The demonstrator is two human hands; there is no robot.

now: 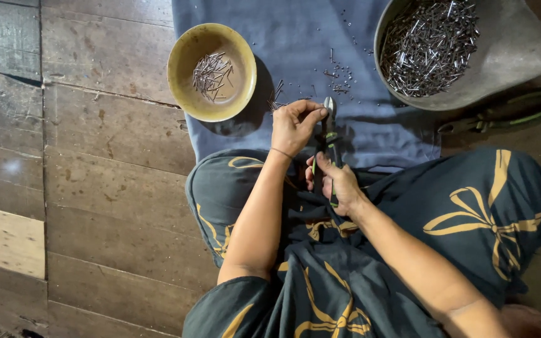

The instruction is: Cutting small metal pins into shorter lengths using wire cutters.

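The floor (95, 188) is made of wide, dark wooden planks running crosswise, worn and scuffed, with gaps showing between the boards. One paler plank (4, 241) lies at the left edge, lighter than the rest. A blue cloth (295, 37) is spread flat over the boards at the top middle. Light is dim and soft, brighter on the cloth than on the planks, and the lower left corner falls into shadow.
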